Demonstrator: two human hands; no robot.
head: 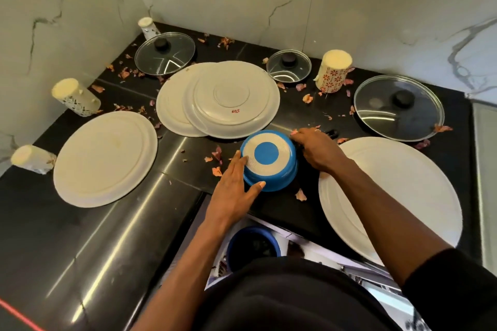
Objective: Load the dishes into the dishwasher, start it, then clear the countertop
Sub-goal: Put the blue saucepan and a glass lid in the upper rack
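Closest to me is the person's black top [290, 295], low in my view. Just past it, under the counter edge, another pot [252, 247], also blue, sits in what looks like the dishwasher rack [357, 274].

My landmark is the blue pot [267, 158]. It lies upside down on the black countertop [94, 236]. I have the left hand [234, 190] flat on the pot's left side, with the fingers straight and the thumb along the near rim. The right hand [314, 147] is on the pot's right side. Its fingers curl round the black handle [332, 133], and the tip of the handle pokes out past the hand.

Right of the pot lies a big white plate [390, 196]. Left of it lies a second plate [105, 158]. Behind it is a stack of plates [223, 99]. Glass lids [164, 53] and cups [333, 72] stand farther back. Dry pink petals [217, 171] lie all around the pot.

I think the loading step is on and this pot goes next. The next move calls for a lift by the handle while the left hand keeps the pot steady. Then it goes down to the rack, beside the pot already there. Many dishes are left, so the task looks early.
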